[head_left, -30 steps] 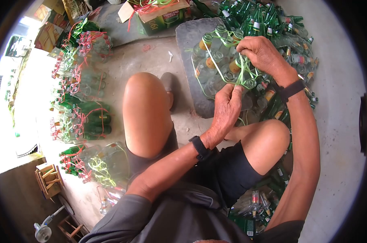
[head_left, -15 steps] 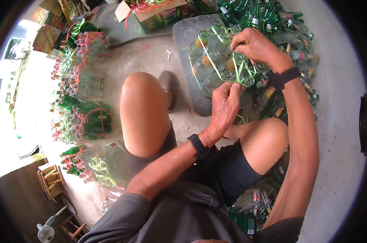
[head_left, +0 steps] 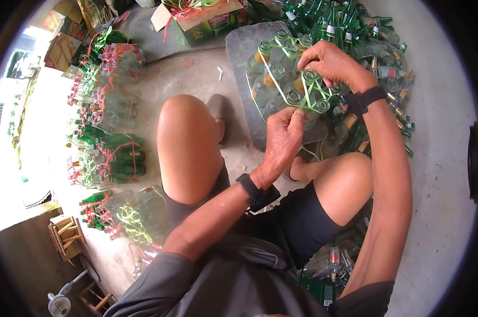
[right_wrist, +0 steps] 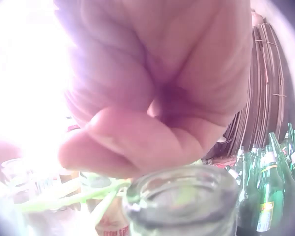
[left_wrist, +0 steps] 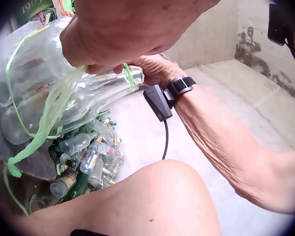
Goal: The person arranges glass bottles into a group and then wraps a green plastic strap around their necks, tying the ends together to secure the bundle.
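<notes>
A bundle of clear glass bottles (head_left: 273, 105) stands on a grey slab, with light green plastic strap (head_left: 279, 82) looped round the necks. At the bundle's near corner, my left hand (head_left: 285, 134) pinches the strap between thumb and forefinger. A loose green tail (left_wrist: 54, 105) of strap hangs from that hand in the left wrist view. My right hand (head_left: 334, 66) is over the necks on the right side, fingers curled and pinching the strap. Close below its fingertips in the right wrist view is a bottle mouth (right_wrist: 182, 191), with strap strands (right_wrist: 69, 196) beside it.
Green and clear bottles (head_left: 349, 31) lie piled along the right and back. A green carton (head_left: 210, 26) with red and green straps stands behind. Tied bottle bundles (head_left: 117, 153) line the left, near a wooden stool (head_left: 65, 235). My bent knees (head_left: 188, 142) flank the work area.
The left hand has shifted slightly left and toward me with the strap. The right hand has moved a little left from its position a second ago. The bundle stays on the slab.
</notes>
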### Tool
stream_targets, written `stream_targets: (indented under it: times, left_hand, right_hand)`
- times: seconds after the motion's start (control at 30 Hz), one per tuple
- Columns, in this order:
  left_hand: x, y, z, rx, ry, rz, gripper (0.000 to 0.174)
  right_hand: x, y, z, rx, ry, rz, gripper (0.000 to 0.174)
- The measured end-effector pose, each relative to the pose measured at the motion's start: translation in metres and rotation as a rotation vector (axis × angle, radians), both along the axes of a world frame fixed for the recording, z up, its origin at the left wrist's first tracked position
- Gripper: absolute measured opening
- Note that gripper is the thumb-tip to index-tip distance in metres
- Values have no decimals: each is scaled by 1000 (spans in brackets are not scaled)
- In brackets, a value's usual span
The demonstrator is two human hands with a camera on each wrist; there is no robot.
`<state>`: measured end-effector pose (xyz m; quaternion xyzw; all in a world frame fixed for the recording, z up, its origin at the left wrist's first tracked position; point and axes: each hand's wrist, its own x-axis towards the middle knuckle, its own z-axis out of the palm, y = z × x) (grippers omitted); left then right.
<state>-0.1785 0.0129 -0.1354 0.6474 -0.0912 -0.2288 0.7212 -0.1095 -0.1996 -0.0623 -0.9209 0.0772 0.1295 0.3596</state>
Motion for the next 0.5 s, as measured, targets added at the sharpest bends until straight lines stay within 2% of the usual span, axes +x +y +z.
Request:
stream_targets:
  times: [0.07,0.27,0.33,0.37,0.4,0.47,0.5]
  left_hand:
    - [-2,6,-3,26,25,-16,31]
    - [3,16,-5,36,45,-23,30]
    - [6,17,-3,23,45,-11,31]
    - [7,18,-1,27,48,-15,31]
    - [6,19,1,33,52,-21,32]
    - [6,18,2,23,60,-20,32]
    - [6,18,2,13,71,-16,33]
  right_hand:
    - [-3,1,-6,41,-58,10,19]
    - [-33,14,-5,-105,-317,10,28]
    - [-54,27,2,-108,-357,-32,39]
    - [-62,28,2,-70,-291,-38,54]
    - [-70,34,0,-67,-292,-42,54]
    - [-81,46,-5,-305,-517,23,69]
    - [-84,51,-6,-326,-492,29,78]
